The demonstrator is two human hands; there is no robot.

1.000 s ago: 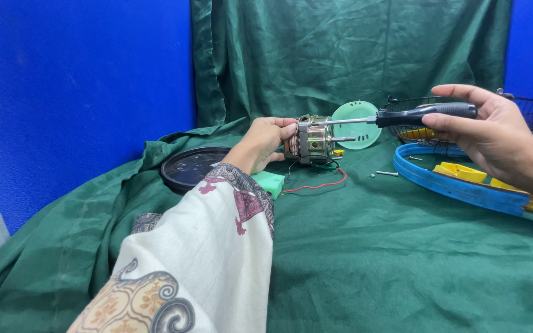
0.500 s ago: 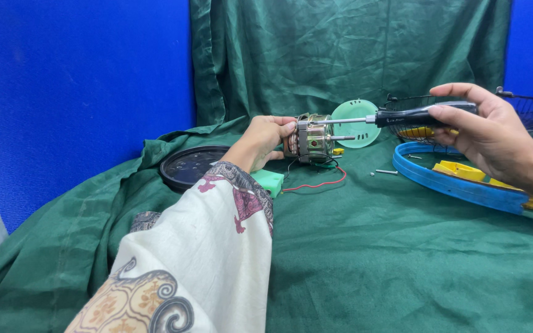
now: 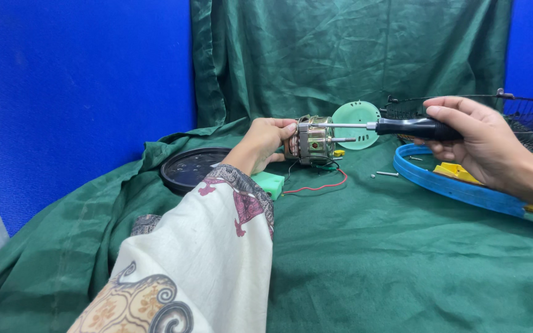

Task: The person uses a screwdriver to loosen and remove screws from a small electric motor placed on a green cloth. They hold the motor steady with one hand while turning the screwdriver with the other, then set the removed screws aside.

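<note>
Barely shifted since half a second ago — right hand [image 3: 473, 139] and screwdriver [image 3: 402, 127] sitting a touch lower, shaft level as before, left hand [image 3: 263, 143] unmoved on the motor [image 3: 311, 140].

Nearest, a patterned cream sleeve [image 3: 192, 259] running up the left forearm, over the green cloth [image 3: 390, 259]. Beyond the cuff, a small pale-green block [image 3: 269, 183] on the cloth, half hidden by the sleeve; beside it a red wire [image 3: 319, 187] and a black one trailing from the motor.

Left hand closed round the rear end of the small fan motor, holding it just above the cloth, spindle pointing right. Right hand wrapped shut on the black screwdriver handle, metal tip meeting the motor's upper front edge.

Left of the wrist, a round black shallow cover [image 3: 192, 168] lying flat; contents hard to tell. Under the shaft, a loose screw [image 3: 388, 174]. Further right, a blue ring [image 3: 458, 188] with a yellow piece [image 3: 454, 171] lying inside its curve, partly behind the right hand.

Behind the motor, a pale-green perforated disc [image 3: 358, 114] — upright or leaning, cannot tell. Farthest right, a dark wire guard [image 3: 528, 114], bowl-like, cut off by the hand.
</note>
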